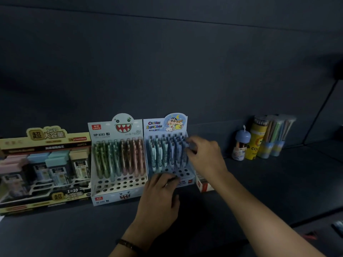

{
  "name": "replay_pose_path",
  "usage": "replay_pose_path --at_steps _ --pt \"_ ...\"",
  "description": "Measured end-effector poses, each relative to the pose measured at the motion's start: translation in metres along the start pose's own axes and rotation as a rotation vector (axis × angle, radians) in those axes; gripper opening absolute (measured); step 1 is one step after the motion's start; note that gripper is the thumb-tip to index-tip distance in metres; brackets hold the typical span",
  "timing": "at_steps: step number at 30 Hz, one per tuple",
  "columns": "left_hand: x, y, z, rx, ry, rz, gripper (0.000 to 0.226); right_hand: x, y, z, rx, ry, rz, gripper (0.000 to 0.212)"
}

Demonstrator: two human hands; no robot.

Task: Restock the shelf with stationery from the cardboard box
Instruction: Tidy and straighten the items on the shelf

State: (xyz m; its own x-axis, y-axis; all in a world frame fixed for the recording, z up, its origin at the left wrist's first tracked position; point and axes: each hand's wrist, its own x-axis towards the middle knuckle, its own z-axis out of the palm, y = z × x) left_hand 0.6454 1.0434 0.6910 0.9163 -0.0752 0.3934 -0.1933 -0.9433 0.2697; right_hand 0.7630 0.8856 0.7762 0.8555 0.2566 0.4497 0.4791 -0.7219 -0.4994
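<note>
Head view. On the shelf (259, 182): three display boxes, four pencil tubs (258, 143). Right hand (204, 154) pinched a pen (187, 145) at the back-right of the Crayon Shinchan box (159, 125). Left hand (159, 197) lay on its front, grip indeterminable. Advised: steady box, seat pen upright in a free hole. Cardboard box unseen.

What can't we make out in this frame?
- Cardboard box: outside the head view.
- Left hand: its own back hides what the fingers hold, if anything.
- Right hand: blur at the fingertips; seems to pinch a pen.
- Red box: mostly behind the right forearm.
- Bottom-right item: cut off by the edge.
</note>
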Motion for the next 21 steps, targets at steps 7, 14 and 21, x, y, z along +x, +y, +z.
replay_pose_path --at_steps 7,14,21 --pt "-0.001 0.005 -0.009 -0.082 0.084 -0.07 0.041 -0.055 -0.004 -0.037 0.028 0.083 0.081 0.036" --pt "-0.022 0.068 -0.021 -0.197 -0.112 0.337 0.021 -0.201 0.041 -0.097 -0.098 0.228 0.385 0.01" --pt "-0.109 0.233 0.028 -0.354 -0.462 0.746 0.02 -0.415 0.087 -0.143 -0.227 0.068 0.854 0.018"
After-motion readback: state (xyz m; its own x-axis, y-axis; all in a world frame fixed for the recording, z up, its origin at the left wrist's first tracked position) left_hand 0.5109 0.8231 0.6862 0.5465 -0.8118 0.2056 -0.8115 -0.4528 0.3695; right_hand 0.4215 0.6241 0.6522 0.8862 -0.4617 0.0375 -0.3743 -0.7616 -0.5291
